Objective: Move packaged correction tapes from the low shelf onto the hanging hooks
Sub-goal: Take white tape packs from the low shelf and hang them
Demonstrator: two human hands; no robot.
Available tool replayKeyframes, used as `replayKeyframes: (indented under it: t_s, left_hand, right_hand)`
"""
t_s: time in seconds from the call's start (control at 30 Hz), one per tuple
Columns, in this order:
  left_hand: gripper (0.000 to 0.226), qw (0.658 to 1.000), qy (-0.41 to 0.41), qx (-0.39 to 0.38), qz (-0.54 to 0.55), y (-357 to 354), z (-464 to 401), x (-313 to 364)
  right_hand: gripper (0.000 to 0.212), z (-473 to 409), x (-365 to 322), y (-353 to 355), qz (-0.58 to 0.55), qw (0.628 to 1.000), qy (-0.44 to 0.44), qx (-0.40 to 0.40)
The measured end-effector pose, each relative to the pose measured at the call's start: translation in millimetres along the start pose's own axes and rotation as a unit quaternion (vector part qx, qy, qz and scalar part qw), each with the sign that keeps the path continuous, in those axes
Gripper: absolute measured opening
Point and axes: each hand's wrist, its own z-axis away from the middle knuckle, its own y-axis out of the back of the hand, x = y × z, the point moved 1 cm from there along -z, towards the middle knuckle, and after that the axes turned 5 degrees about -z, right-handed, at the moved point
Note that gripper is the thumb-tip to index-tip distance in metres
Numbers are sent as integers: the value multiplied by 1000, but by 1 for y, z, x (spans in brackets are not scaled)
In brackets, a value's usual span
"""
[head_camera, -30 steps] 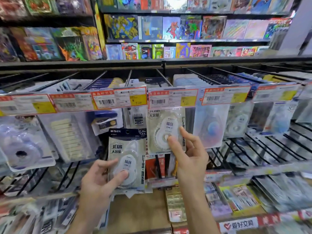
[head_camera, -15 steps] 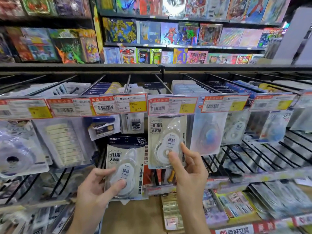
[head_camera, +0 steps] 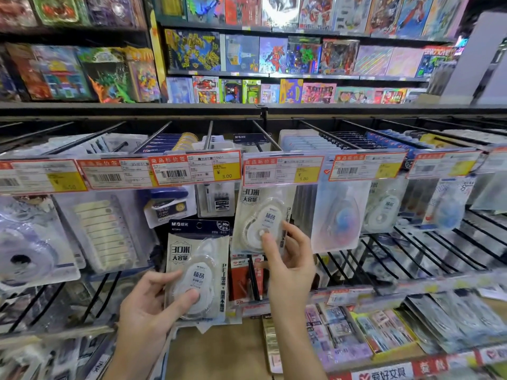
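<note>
Two upright white correction tape packs, one hanging higher

Row of price tags spans the frame at mid-height, fixed at the front ends of the hooks. Toy boxes on shelves behind, at 12 o'clock. Left hand at 7 o'clock holds one correction tape pack. Right hand, at 3 o'clock of the left, holds a second pack just under the tag row. Low shelf below both hands.
</note>
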Motion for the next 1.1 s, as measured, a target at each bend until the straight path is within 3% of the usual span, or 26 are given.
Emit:
replayKeyframes:
  t_s: [0.07, 0.17, 0.33, 0.5, 0.67, 0.8, 0.87, 1.0, 1.1]
  left_hand:
    - [30, 1000, -3, -1, 4, 3, 1, -3]
    - [59, 1000, 0, 2, 7, 7, 2, -5]
    - [53, 1000, 3, 2, 18, 8, 3, -7]
    - [76, 1000, 13, 3, 23, 8, -2, -7]
    - [75, 1000, 5, 4, 11, 9, -5, -9]
    - [42, 1000, 0, -7, 9, 11, -5, -5]
    - [38, 1000, 5, -13, 13, 12, -6, -5]
    - [37, 1000, 4, -22, 11, 12, -5, -1]
    - [66, 999, 21, -34, 3, 8, -1, 5]
  right_hand:
    - [28, -3, 5, -5, 0, 1000, 16, 13]
    - [28, -9, 8, -11, -5, 1000, 22, 19]
    - [35, -18, 18, -22, 0, 999, 20, 28]
    - [37, -38, 35, -32, -21, 999, 9, 49]
    - [35, -65, 51, -44, -30, 997, -24, 69]
    - [36, -85, 62, -55, -37, 997, -37, 63]
    - [37, -94, 69, -59, -32, 996, -42, 66]
    - [35, -105, 78, -66, -32, 995, -58, 73]
    - [40, -111, 81, -70, -25, 995, -63, 79]
